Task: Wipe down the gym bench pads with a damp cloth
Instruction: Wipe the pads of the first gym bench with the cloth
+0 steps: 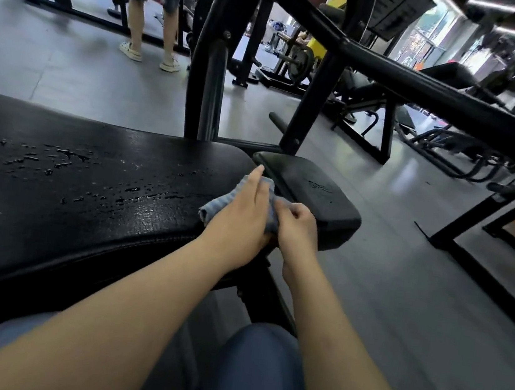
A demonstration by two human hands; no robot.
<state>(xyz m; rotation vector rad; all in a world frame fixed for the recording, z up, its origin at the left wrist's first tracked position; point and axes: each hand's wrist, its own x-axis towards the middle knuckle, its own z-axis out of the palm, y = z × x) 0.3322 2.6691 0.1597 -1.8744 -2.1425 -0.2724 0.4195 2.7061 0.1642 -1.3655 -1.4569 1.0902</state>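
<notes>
A long black bench pad fills the left half of the view, its surface beaded with water drops. A smaller black seat pad sits just past its right end. A blue-grey striped cloth lies at the gap between the two pads. My left hand rests flat on the cloth with straight fingers pointing toward the seat pad. My right hand pinches the cloth's right edge with curled fingers, beside the seat pad's near corner.
The bench's black steel frame and a slanted bar rise behind the pads. A person in shorts and sandals stands at the back left. Weight machines crowd the right. Grey floor lies right of the bench. My knee is below.
</notes>
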